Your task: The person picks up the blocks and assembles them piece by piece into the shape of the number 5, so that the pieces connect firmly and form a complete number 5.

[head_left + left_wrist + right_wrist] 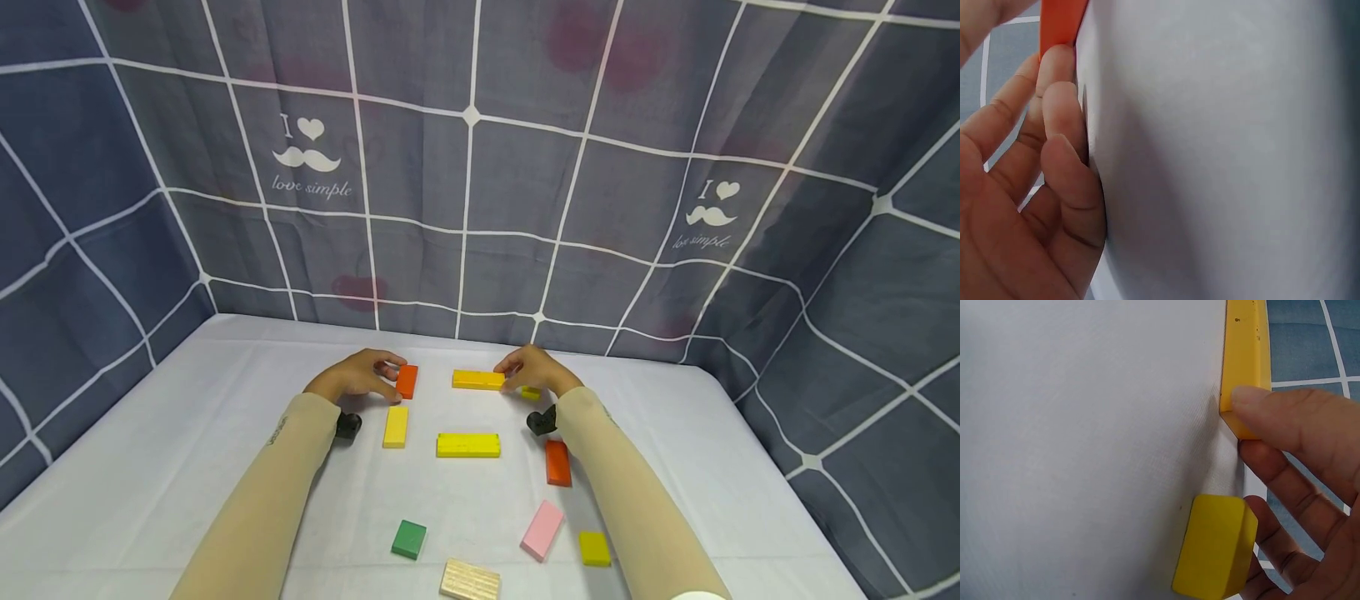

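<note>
My left hand point(358, 374) is at the far left of the table, holding an orange block point(407, 382) between thumb and fingers. In the left wrist view the curled fingers rest low along the white cloth, with the fingertips against the orange block point(1062, 25). My right hand point(536, 369) pinches the right end of a long golden-yellow block point(477, 380); its thumb lies on the block point(1242, 356) in the right wrist view. Under that hand's other fingers sits a small yellow block point(1213, 547), partly hidden in the head view.
Nearer on the white table point(225, 517) lie a yellow block point(395, 427), a long yellow block point(468, 446), a red-orange block point(558, 463), a green block point(408, 540), a pink block point(542, 531), a yellow square block point(595, 549) and a wooden block point(470, 580). A grey checked curtain point(420, 167) stands behind.
</note>
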`<move>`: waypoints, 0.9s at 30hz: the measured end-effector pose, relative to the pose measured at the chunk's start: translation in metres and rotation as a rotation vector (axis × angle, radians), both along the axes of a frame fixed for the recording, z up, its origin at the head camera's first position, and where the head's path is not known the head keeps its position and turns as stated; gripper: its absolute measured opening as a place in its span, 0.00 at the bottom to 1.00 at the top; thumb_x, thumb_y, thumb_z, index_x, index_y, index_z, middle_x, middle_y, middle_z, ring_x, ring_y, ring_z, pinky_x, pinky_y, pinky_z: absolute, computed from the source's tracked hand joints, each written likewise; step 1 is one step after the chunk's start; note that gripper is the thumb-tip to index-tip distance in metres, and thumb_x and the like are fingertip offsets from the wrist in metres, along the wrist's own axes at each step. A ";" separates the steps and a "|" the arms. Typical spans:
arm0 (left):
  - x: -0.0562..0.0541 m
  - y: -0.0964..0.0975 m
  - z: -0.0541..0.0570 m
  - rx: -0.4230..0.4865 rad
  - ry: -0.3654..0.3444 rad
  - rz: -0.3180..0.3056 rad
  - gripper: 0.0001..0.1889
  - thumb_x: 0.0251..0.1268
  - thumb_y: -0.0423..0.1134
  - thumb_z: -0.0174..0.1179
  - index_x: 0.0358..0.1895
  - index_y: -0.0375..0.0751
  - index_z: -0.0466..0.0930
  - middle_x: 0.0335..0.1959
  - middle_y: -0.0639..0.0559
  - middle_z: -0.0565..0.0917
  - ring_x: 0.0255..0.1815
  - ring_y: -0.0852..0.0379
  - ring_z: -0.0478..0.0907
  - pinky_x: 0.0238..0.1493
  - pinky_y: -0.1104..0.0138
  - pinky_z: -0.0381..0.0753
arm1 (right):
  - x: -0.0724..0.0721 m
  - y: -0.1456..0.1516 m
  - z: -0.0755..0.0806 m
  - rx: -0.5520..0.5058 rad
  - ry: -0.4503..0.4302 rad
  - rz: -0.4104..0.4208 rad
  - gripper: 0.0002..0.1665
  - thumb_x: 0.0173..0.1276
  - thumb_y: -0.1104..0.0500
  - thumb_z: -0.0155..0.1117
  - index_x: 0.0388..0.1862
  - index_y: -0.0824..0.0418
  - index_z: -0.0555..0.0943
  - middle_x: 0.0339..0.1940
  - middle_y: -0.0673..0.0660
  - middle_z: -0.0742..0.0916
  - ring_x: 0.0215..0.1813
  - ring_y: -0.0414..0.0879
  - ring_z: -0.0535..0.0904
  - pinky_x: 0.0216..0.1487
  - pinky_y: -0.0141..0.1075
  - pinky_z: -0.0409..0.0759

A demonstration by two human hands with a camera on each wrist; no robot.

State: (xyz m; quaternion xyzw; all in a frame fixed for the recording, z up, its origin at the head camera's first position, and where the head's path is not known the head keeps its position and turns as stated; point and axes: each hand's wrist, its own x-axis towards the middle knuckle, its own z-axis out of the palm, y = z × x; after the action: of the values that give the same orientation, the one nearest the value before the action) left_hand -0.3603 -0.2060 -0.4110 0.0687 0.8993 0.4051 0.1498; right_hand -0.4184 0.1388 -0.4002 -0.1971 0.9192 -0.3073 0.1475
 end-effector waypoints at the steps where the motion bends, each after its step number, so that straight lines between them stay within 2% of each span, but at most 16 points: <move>1: 0.000 0.000 0.000 0.003 0.003 0.000 0.40 0.59 0.36 0.81 0.74 0.33 0.75 0.59 0.37 0.84 0.59 0.41 0.79 0.73 0.45 0.73 | 0.000 0.000 0.000 0.000 0.001 -0.001 0.21 0.68 0.67 0.78 0.59 0.64 0.90 0.50 0.56 0.91 0.52 0.50 0.81 0.62 0.43 0.81; 6: -0.001 0.001 0.001 -0.003 0.021 -0.011 0.38 0.58 0.36 0.81 0.72 0.33 0.77 0.54 0.40 0.86 0.57 0.44 0.79 0.71 0.46 0.73 | 0.002 0.000 0.002 -0.003 -0.001 -0.001 0.20 0.68 0.67 0.78 0.59 0.64 0.90 0.50 0.57 0.91 0.52 0.50 0.80 0.61 0.43 0.80; 15: -0.001 0.009 0.002 -0.007 0.037 -0.033 0.37 0.57 0.38 0.82 0.71 0.34 0.79 0.53 0.43 0.86 0.56 0.46 0.79 0.69 0.48 0.74 | 0.002 0.002 0.003 -0.011 -0.003 -0.007 0.20 0.69 0.67 0.78 0.60 0.64 0.89 0.52 0.57 0.91 0.54 0.51 0.80 0.63 0.44 0.80; 27: 0.000 0.020 0.004 0.010 0.034 -0.043 0.37 0.56 0.37 0.82 0.70 0.34 0.80 0.52 0.43 0.86 0.56 0.45 0.79 0.69 0.48 0.74 | 0.003 0.002 0.003 -0.030 -0.020 -0.010 0.20 0.68 0.67 0.79 0.59 0.64 0.90 0.49 0.56 0.90 0.49 0.49 0.79 0.56 0.39 0.80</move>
State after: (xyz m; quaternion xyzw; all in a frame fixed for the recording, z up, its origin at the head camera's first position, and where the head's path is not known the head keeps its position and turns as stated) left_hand -0.3601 -0.1857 -0.4067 0.0955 0.8980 0.4051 0.1426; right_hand -0.4154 0.1409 -0.3975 -0.1918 0.9140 -0.3236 0.1523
